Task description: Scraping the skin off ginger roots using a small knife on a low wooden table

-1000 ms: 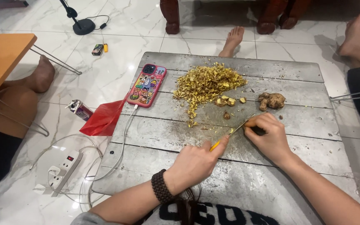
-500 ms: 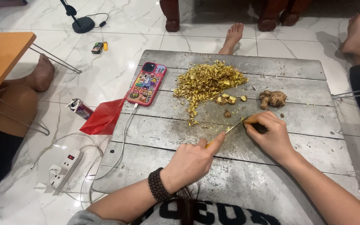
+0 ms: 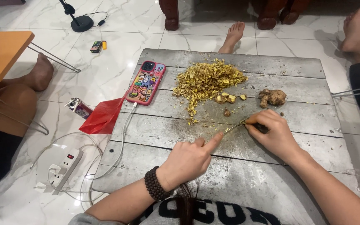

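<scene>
Steel thin-bladed knife (image 3: pixel 239 124) lies low over grey weathered wooden board (image 3: pixel 271 66), long axis slanting, tip toward lower left. Right hand (image 3: pixel 271 134) closed around its handle; left hand (image 3: pixel 188 160) loosely curled, forefinger extended to blade tip, holding nothing.

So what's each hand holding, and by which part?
The right hand grips a knife by its handle; the left hand holds nothing, forefinger by the blade.
</scene>
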